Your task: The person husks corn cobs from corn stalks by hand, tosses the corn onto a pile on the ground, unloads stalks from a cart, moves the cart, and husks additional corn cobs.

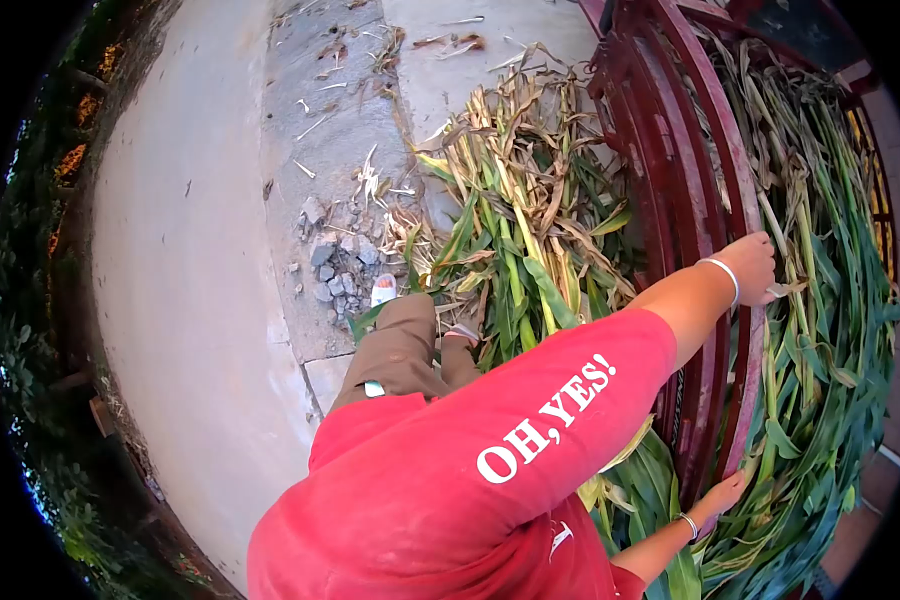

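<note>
My left hand (749, 268), with a white band at the wrist, is closed around the outer bar of a red metal rail frame (692, 180). A dry leaf pokes out beside its fingertips. Lower in the view, my right hand (722, 494), with a bracelet on its wrist, closes on the lower part of the same bar. Its fingertips are partly hidden, close to corn leaves. A heap of green corn stalks (820, 330) lies beyond the frame, right against it. On the near side, a pile of corn stalks (515, 220) with brown, dry leaves leans by the frame.
My feet in light sandals (383, 290) stand beside broken stones (340, 270) and scattered husk bits (372, 180). A pale concrete path (190, 250) runs along the left, bordered by dark plants (40, 350).
</note>
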`<move>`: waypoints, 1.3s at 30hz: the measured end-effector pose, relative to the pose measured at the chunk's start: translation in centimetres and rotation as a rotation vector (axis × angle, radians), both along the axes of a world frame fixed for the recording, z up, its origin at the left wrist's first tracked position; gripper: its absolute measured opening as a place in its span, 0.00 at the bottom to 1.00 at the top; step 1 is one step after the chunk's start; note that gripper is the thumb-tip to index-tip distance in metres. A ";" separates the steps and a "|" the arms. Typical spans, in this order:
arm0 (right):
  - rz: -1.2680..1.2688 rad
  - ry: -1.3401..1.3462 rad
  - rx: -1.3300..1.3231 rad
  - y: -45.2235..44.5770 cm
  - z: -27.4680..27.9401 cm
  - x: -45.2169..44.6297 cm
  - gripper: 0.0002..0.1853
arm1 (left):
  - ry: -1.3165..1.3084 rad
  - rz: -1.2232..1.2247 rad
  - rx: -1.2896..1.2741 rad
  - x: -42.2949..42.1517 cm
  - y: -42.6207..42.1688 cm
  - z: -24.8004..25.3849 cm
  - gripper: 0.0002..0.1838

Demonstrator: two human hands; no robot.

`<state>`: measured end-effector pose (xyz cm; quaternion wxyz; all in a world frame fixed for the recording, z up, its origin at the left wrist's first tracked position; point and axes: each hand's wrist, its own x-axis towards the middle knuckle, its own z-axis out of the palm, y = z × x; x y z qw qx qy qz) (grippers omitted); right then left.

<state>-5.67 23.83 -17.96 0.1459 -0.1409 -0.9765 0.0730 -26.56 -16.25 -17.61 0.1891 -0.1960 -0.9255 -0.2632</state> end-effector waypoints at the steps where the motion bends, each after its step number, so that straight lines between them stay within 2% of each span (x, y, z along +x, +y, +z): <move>1: -0.008 -0.008 -0.046 0.2 -0.1 0.1 0.26 | 0.128 0.003 -0.023 0.6 -0.4 -0.7 0.19; 2: -0.013 -0.017 -0.091 0.5 -0.1 0.0 0.26 | 0.152 0.001 0.009 0.4 0.1 -1.9 0.19; 5: -0.046 -0.054 -0.136 2.0 -0.5 -0.4 0.26 | 0.003 -0.030 -0.030 0.7 -0.4 -0.8 0.21; 7: -0.047 -0.079 -0.112 3.8 -0.5 -1.0 0.28 | -0.005 -0.082 -0.006 0.3 -0.8 -1.0 0.22; 11: -0.110 -0.152 -0.055 3.3 -0.6 -1.4 0.28 | -0.030 -0.237 0.038 -0.1 -2.3 -1.0 0.26; 13: -0.139 -0.291 0.121 0.7 1.0 -2.0 0.26 | -0.061 -0.328 0.026 -0.2 -3.2 -0.6 0.27; 14: -0.214 -0.465 0.416 -4.6 3.2 -3.1 0.24 | 0.008 -0.352 0.080 -0.6 -3.3 -1.6 0.26; 15: -0.245 -0.450 0.420 -8.2 4.6 -4.5 0.24 | 0.072 -0.378 0.145 -0.6 -3.2 -2.0 0.25; 16: -0.117 -0.380 0.364 -11.6 5.7 -6.1 0.23 | 0.001 -0.445 0.033 0.0 -3.6 -0.5 0.23; 19: 0.124 -0.094 0.220 -27.2 6.1 -13.0 0.19 | -0.146 -0.801 0.022 4.0 -9.6 2.7 0.19; 20: 0.172 -0.038 0.158 -35.4 7.5 -15.7 0.19 | -0.224 -0.921 0.015 5.3 -13.3 3.2 0.17; 21: 0.234 -0.002 0.107 -43.4 9.4 -17.9 0.19 | -0.189 -0.952 0.063 6.6 -16.5 2.0 0.17; 22: 0.263 0.048 0.051 -49.4 9.6 -20.9 0.19 | -0.271 -1.099 0.006 6.6 -22.0 2.2 0.19; 23: 0.292 0.086 -0.012 -54.3 9.1 -23.6 0.19 | -0.498 -1.159 -0.010 6.0 -28.8 2.8 0.20; 24: 0.304 0.097 -0.123 -58.4 8.5 -26.9 0.19 | -0.597 -1.172 -0.073 5.2 -33.8 0.1 0.21; 26: 0.342 0.128 -0.247 -64.3 6.1 -34.1 0.19 | -0.803 -0.893 -0.138 2.5 -46.9 -7.1 0.20; 29: 0.333 0.116 -0.311 -69.2 2.2 -41.7 0.21 | -1.044 -0.100 -0.069 1.9 -72.8 -20.7 0.19; 31: 0.035 0.122 -0.127 -72.0 1.1 -43.8 0.24 | -1.091 0.404 -0.006 5.9 -88.3 -25.9 0.19; 32: -0.072 0.201 0.016 -72.9 0.8 -44.4 0.24 | -1.088 0.632 0.029 8.5 -94.5 -26.8 0.18; 34: -0.143 0.219 0.055 -74.2 1.4 -44.8 0.23 | -1.092 1.001 0.142 14.7 -103.6 -25.7 0.18; 35: -0.211 0.228 0.100 -74.4 1.2 -44.4 0.22 | -0.947 1.141 0.197 16.5 -104.3 -21.5 0.18; 37: -0.207 0.265 0.120 -74.1 0.7 -44.7 0.21 | -0.872 1.324 0.211 21.5 -107.2 -24.2 0.17; 38: -0.192 0.272 0.136 -73.9 0.7 -44.7 0.21 | -1.005 1.341 0.187 24.5 -108.7 -28.5 0.14; 39: -0.177 0.277 0.151 -74.0 0.7 -44.8 0.21 | -1.019 0.774 -0.519 26.8 -108.7 -30.8 0.11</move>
